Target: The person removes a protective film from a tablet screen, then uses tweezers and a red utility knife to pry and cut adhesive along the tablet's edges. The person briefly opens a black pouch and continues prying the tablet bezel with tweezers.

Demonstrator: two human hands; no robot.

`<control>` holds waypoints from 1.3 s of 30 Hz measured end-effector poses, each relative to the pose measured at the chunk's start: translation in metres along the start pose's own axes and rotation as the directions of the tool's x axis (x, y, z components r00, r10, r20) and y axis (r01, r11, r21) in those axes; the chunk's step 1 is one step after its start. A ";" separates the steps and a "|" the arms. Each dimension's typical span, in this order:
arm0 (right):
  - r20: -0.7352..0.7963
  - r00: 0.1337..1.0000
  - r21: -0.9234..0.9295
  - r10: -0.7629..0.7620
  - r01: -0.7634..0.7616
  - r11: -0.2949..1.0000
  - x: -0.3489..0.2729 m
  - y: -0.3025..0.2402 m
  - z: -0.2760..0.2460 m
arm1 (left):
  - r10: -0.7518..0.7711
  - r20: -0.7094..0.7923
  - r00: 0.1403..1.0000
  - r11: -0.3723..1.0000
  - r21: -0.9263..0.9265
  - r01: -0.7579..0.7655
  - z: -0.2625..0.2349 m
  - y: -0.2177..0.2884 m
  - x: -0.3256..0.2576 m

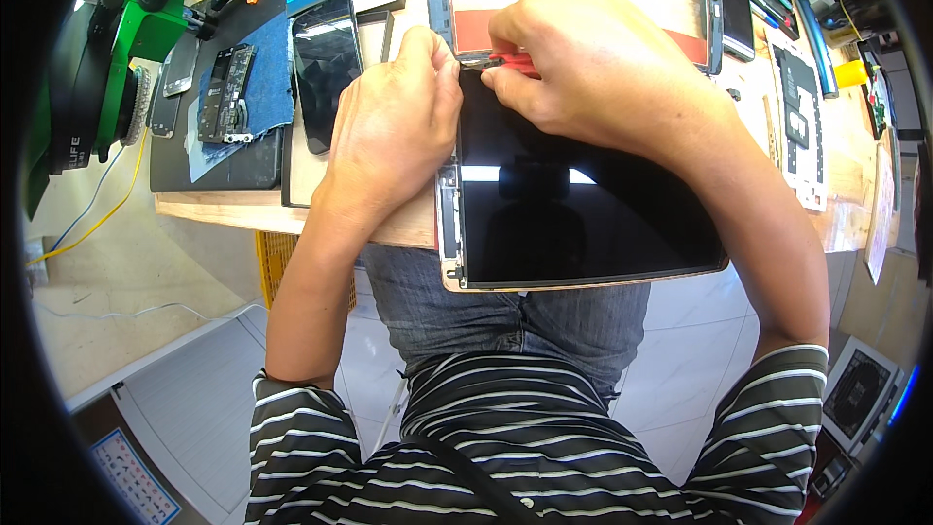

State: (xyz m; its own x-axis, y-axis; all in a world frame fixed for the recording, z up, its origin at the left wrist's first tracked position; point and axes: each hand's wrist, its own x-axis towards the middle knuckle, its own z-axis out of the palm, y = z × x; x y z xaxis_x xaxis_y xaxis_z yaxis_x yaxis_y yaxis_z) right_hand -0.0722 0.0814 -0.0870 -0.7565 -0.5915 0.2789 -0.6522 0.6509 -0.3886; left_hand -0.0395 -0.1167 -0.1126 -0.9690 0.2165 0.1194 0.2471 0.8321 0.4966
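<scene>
Evidently the step in hand is prying at the top left corner of a tablet: the right hand pinches a red-handled tool in closed fingers, its tip hidden at the corner, while the left hand presses down on the tablet's left edge, fingers curled against the frame; they grip nothing separate. The tablet lies dark glass up, half on the wooden counter and half over the person's lap, its lower edge toward 6 o'clock. Its long axis appears to run from 9 to 3 o'clock, with the worked corner toward 11. The next move probably calls for a shallow, steady slide of the tool along the seam, the left hand holding the frame firm.
</scene>
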 end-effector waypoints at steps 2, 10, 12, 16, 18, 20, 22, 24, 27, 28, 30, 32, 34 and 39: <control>0.048 0.999 -0.027 0.013 -0.012 1.000 0.000 0.000 -0.004 | 0.000 -0.003 1.000 1.000 -0.012 0.000 0.000 0.000 0.000; 0.078 0.995 -0.031 0.056 -0.054 0.998 -0.001 0.000 -0.007 | -0.195 0.015 0.981 0.929 -0.319 0.189 -0.014 -0.003 0.000; 0.062 0.996 -0.024 0.059 -0.058 0.998 -0.003 0.002 -0.007 | -0.215 -0.019 0.977 0.935 -0.292 0.200 -0.022 0.001 0.002; 0.057 0.996 -0.034 0.062 -0.060 0.998 -0.005 0.003 -0.012 | -0.245 0.071 0.967 0.933 -0.253 0.255 -0.026 -0.001 0.006; 0.049 0.997 -0.036 0.052 -0.050 0.998 -0.006 0.004 -0.011 | -0.205 0.069 0.976 0.942 -0.257 0.216 -0.022 0.000 0.006; 0.017 0.999 -0.030 0.030 -0.029 0.999 -0.007 0.005 -0.008 | -0.265 0.090 0.960 0.932 -0.232 0.279 -0.023 0.005 0.007; 0.007 1.000 -0.044 0.023 -0.023 0.999 -0.009 0.005 -0.006 | -0.271 0.095 0.958 0.941 -0.183 0.284 -0.023 0.006 0.009; 0.035 0.998 -0.041 0.047 -0.045 0.998 -0.009 0.005 -0.006 | -0.257 0.092 0.962 0.949 -0.166 0.269 -0.023 0.007 0.011; 0.033 0.998 -0.042 0.046 -0.045 0.998 -0.009 0.005 -0.005 | -0.280 0.111 0.954 0.941 -0.165 0.295 -0.024 0.013 0.013; 0.036 0.998 -0.044 0.045 -0.044 0.998 -0.009 0.005 -0.006 | -0.284 0.122 0.951 0.938 -0.170 0.302 -0.024 0.013 0.013; 0.042 0.998 -0.047 0.042 -0.040 0.998 -0.007 0.004 -0.006 | -0.256 0.113 0.960 0.947 -0.168 0.273 -0.021 0.008 0.013; 0.039 0.998 -0.023 0.052 -0.052 0.998 -0.007 0.003 -0.007 | -0.220 0.096 0.971 0.962 -0.142 0.233 -0.019 0.007 0.013; 0.032 0.998 -0.023 0.053 -0.053 0.998 -0.007 0.003 -0.005 | -0.176 0.073 0.982 0.979 -0.092 0.182 -0.018 0.010 0.012; 0.032 0.998 0.000 0.060 -0.060 0.998 -0.005 0.004 -0.003 | -0.118 0.006 0.993 0.992 -0.050 0.118 -0.008 0.008 0.005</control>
State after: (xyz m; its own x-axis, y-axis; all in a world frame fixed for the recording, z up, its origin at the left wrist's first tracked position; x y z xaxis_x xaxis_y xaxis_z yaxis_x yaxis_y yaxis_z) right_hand -0.0710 0.0886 -0.0878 -0.7922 -0.5666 0.2267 -0.6057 0.6849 -0.4049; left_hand -0.0425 -0.1129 -0.1011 -0.9912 0.1200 0.0551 0.1304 0.8251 0.5498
